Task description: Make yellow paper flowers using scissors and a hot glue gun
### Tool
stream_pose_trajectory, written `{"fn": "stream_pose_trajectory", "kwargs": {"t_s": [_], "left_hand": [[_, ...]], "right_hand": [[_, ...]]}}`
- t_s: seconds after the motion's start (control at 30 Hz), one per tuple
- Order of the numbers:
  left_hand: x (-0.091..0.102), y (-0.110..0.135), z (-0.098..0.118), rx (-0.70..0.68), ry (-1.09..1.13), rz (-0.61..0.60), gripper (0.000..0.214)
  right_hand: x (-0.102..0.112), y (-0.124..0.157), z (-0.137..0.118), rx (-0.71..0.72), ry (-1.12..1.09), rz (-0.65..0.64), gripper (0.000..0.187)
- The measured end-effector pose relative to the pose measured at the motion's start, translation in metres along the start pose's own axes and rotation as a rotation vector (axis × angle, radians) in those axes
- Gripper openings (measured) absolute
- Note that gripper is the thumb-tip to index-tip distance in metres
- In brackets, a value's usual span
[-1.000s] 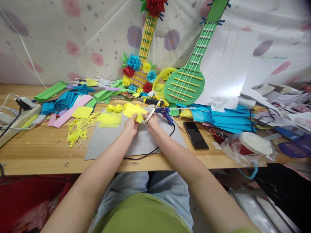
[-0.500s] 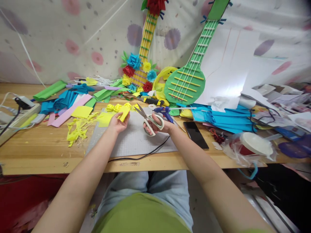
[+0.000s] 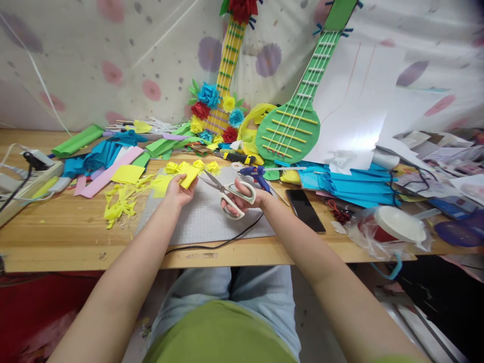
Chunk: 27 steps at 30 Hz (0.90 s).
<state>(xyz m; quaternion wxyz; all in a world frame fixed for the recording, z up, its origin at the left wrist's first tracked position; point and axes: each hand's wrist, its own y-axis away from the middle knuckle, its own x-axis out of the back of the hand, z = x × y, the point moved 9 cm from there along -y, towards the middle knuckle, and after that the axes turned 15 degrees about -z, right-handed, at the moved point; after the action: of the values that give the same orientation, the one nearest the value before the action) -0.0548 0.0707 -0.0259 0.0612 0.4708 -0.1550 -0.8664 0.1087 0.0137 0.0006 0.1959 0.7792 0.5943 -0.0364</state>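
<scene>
My left hand [image 3: 177,191] pinches a small folded piece of yellow paper [image 3: 189,175] above the grey cutting mat [image 3: 212,217]. My right hand [image 3: 245,199] has its fingers through the white handles of a pair of scissors [image 3: 227,189]. The blades are parted and point left at the paper's edge. Small yellow paper flowers [image 3: 192,166] lie on the mat just behind the paper. A blue glue gun [image 3: 257,175] rests to the right of my right hand, its black cord [image 3: 223,242] trailing across the mat.
Yellow scraps [image 3: 121,199] and coloured paper strips [image 3: 102,161] lie at the left, beside a power strip [image 3: 26,174]. Two paper guitars [image 3: 291,126] lean on the back wall. A black phone [image 3: 305,210], blue paper [image 3: 348,184] and a bagged tape roll [image 3: 393,227] sit at the right.
My hands have drawn apart; the left carried the yellow paper left and folded it smaller. The scissors swung from pointing upward to pointing left at the paper, blades parted.
</scene>
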Motion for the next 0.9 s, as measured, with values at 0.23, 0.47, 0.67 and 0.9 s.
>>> {"fn": "stream_pose_trajectory", "kwargs": {"t_s": [0.23, 0.47, 0.67, 0.9], "left_hand": [[0.007, 0.0, -0.002, -0.014, -0.024, 0.034, 0.028], [0.009, -0.002, -0.001, -0.003, -0.018, 0.03, 0.028], [0.012, -0.004, 0.0, -0.014, -0.023, 0.023, 0.027], [0.012, -0.003, -0.001, -0.015, -0.024, 0.034, 0.026]], "right_hand": [[-0.006, -0.003, -0.008, 0.044, 0.034, -0.038, 0.082], [-0.007, -0.008, -0.003, 0.094, 0.094, -0.183, 0.085], [0.001, -0.012, 0.008, 0.056, 0.046, -0.236, 0.08], [0.004, -0.013, 0.01, 0.041, 0.018, -0.222, 0.078]]}}
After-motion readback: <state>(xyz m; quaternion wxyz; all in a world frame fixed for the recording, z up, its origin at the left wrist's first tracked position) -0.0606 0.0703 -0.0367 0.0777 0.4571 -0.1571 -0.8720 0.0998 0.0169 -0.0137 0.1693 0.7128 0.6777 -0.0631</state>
